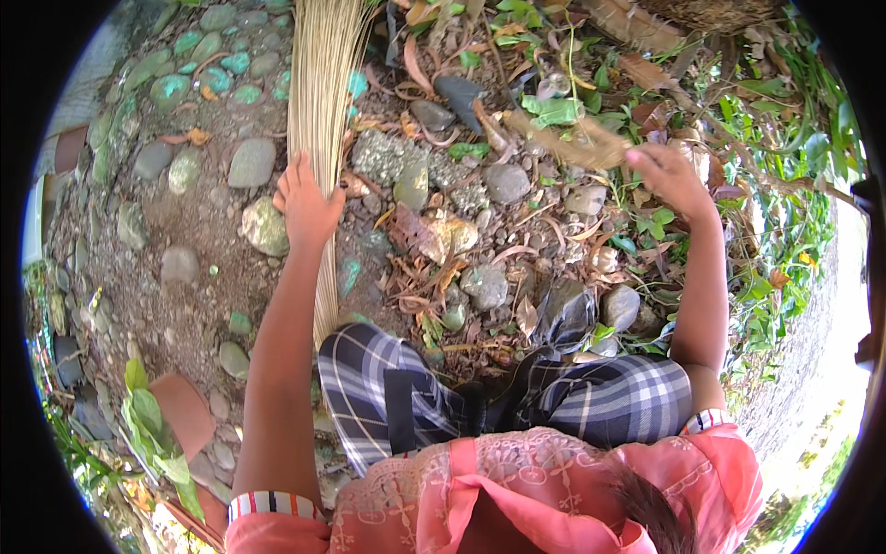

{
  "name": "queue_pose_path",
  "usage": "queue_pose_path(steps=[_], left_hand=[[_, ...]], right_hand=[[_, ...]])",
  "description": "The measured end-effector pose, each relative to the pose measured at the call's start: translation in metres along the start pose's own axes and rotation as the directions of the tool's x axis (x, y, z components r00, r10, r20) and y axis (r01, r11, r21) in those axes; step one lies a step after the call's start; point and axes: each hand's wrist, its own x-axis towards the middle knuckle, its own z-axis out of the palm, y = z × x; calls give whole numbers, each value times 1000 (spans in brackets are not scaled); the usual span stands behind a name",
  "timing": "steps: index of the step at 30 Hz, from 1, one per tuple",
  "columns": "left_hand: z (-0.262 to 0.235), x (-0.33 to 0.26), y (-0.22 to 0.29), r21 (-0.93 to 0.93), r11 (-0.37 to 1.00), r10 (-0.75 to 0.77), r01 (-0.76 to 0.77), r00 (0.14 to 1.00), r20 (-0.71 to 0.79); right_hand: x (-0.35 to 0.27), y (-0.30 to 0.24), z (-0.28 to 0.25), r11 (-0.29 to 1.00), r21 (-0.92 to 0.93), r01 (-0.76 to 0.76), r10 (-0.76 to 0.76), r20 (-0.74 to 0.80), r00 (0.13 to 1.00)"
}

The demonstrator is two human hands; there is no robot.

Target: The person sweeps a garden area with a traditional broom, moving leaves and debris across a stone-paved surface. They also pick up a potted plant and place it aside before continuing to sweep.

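Observation:
A long bundle of thin straw-coloured sticks (325, 83), like a stick broom, runs from the far edge down to my left knee. My left hand (309, 208) lies on its middle, fingers stretched out and the thumb spread to the right side. Off to the right, my right hand (678, 180) is closed on one end of a tan, elongated thing (581, 143). Motion smears this thing, so its kind cannot be made out. It hangs above leaves and stones, pointing toward the far left.
Rounded stones (251, 163), some painted green, dot the soil at left. Dry leaves and rocks (506, 183) lie between my hands. Green plants (766, 277) grow at right. A terracotta-coloured pot (183, 414) and a leafy plant (152, 420) are at lower left. My knees (609, 392) are bent close by.

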Motion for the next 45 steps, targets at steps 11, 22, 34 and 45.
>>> queue_pose_path(steps=[11,22,34,45], left_hand=[[2,1,-4,-18,1000,19,-19,1000,2],[-2,1,-2,-6,1000,2,-2,999,37],[-2,1,-1,-50,999,-17,17,1000,7],[-10,-1,5,-90,995,-29,34,998,53]], right_hand=[[9,-36,14,988,-128,-86,108,177,978],[-11,-102,55,841,-83,535,-282,775,565],[-20,-93,48,836,-373,404,-219,447,867],[48,-41,50,927,-254,275,4,743,670]])
